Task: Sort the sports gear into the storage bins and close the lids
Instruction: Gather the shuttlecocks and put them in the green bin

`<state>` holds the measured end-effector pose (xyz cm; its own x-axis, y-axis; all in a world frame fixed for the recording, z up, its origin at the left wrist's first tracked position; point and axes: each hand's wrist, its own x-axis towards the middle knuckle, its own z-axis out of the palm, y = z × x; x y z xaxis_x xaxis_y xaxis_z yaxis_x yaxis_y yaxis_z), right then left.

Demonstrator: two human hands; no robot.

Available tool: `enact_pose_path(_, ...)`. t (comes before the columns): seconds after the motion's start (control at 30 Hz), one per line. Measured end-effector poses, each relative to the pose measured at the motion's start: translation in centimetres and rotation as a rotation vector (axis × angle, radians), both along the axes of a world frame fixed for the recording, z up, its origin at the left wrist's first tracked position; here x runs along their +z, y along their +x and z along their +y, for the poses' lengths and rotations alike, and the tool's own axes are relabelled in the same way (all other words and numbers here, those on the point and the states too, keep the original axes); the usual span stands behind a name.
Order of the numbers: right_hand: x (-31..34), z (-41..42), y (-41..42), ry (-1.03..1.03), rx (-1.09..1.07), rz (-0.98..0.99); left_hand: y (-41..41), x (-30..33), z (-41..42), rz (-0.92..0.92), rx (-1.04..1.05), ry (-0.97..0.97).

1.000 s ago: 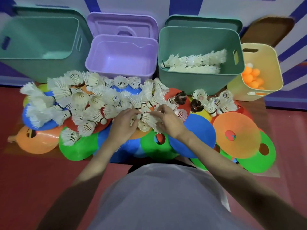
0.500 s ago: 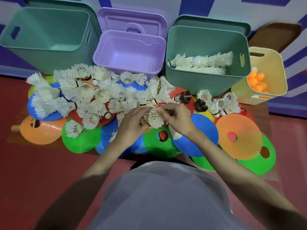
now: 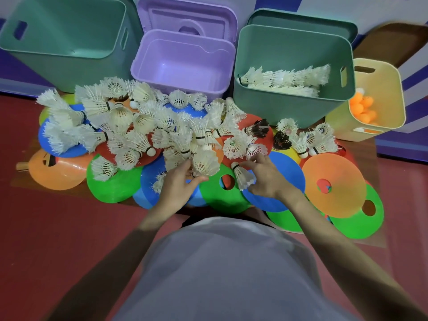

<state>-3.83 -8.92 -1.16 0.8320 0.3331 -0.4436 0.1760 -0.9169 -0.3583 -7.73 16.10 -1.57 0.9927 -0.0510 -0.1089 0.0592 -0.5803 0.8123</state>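
Note:
A heap of white shuttlecocks (image 3: 129,126) lies over flat coloured disc cones (image 3: 333,184) on the red floor. My left hand (image 3: 178,184) grips a small bunch of shuttlecocks (image 3: 203,162) at the heap's front edge. My right hand (image 3: 266,177) pinches a single shuttlecock (image 3: 242,176) lying over a green cone. Behind stand four open bins: a teal one (image 3: 69,63), a purple one (image 3: 183,66), a teal one (image 3: 294,107) holding rows of shuttlecocks (image 3: 284,78), and a yellow one (image 3: 370,126) with orange balls (image 3: 362,110).
Lids lean behind the purple bin (image 3: 190,22) and the right teal bin (image 3: 301,22). Two dark shuttlecocks (image 3: 259,128) lie among the white ones. A smaller cluster of shuttlecocks (image 3: 310,140) sits in front of the right teal bin. My grey shirt fills the bottom.
My hands have parted: the left keeps the bunch of shuttlecocks, the right has moved right and down to a single shuttlecock on the cones. The camera tilted slightly upward.

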Motion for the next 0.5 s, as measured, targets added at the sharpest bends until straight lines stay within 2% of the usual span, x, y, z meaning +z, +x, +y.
enact_pose_path(0.1,-0.8,-0.4,0.0,0.002,0.019,-0.02,-0.3,0.0,-0.1,-0.007,-0.027,0.017)
enact_pose_path(0.2,-0.9,-0.7,0.4,0.111,-0.026,-0.113,-0.2,-0.1,-0.2,-0.007,-0.044,0.048)
enact_pose_path(0.37,1.1,0.1,0.4,0.44,-0.355,-0.418,-0.4,-0.3,-0.1,-0.009,-0.038,0.068)
enact_pose_path(0.43,2.6,0.7,0.3,0.641,-0.437,-0.381,-0.6,-0.6,-0.1,-0.005,-0.033,0.082)
enact_pose_path(0.5,3.2,1.2,0.3,0.751,-0.405,-0.271,-0.9,-0.9,-0.2,0.001,-0.025,0.085)
